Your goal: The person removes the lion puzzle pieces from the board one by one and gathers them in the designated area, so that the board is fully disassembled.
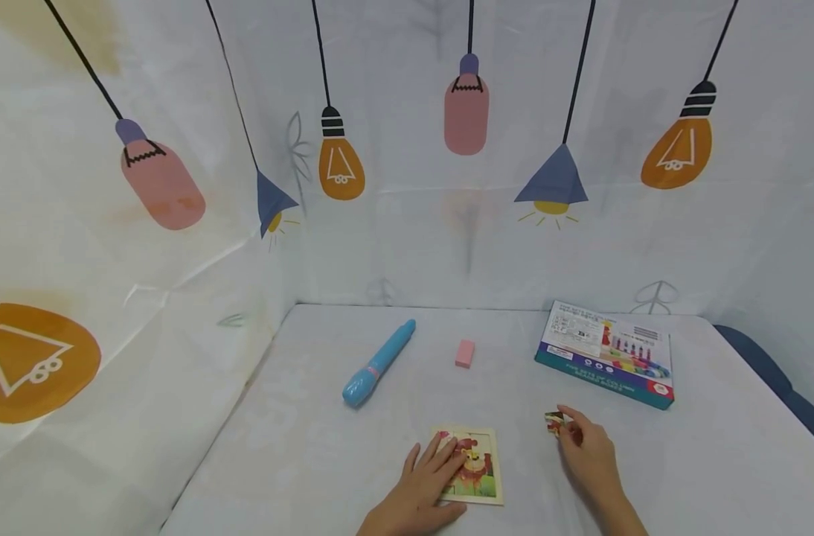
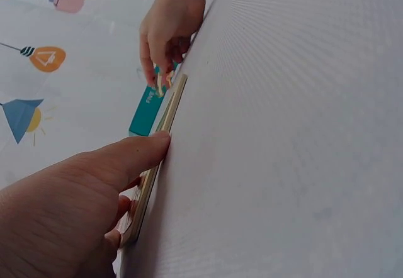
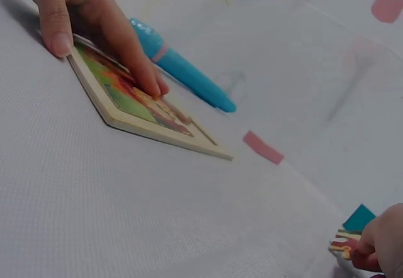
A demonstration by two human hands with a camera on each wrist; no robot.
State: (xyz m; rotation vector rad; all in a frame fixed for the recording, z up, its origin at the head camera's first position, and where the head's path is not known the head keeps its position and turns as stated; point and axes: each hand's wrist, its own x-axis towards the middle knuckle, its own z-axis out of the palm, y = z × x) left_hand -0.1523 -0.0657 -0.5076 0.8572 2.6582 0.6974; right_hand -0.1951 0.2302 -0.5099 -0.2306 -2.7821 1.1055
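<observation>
Right grip [image 1: 589, 451]: narrow pinch, thumb and fingertips on a small puzzle piece [image 1: 553, 423]. Piece sits in front of the tabletop's [image 1: 300, 454] far-right corner area, well apart from the board's right edge; can't tell if it clears the surface. Left grip [image 1: 425, 485]: fingers spread and laid over the puzzle board [image 1: 477, 484], thumb at its near edge. It presses rather than encloses. Board lies flat, roughly mid-width, toward the tabletop's near side; right wrist view suggests a bare slot by its far right corner.

Step looks like fitting the piece. To do it well: hold light pressure on the board so it can't skate, fingertips clear of the slot. Pinch the piece by its edges, picture up; turn it to match the neighbouring artwork before lowering. Seat one corner, then press flat. Likely failure: a rotated piece jamming on the rim; better to lift and re-turn than force.

Clear of the work: blue pen-like stick [image 1: 377, 365] toward the far-left corner, pink block [image 1: 464, 353] near the far edge, box [image 1: 604, 356] at far right.
</observation>
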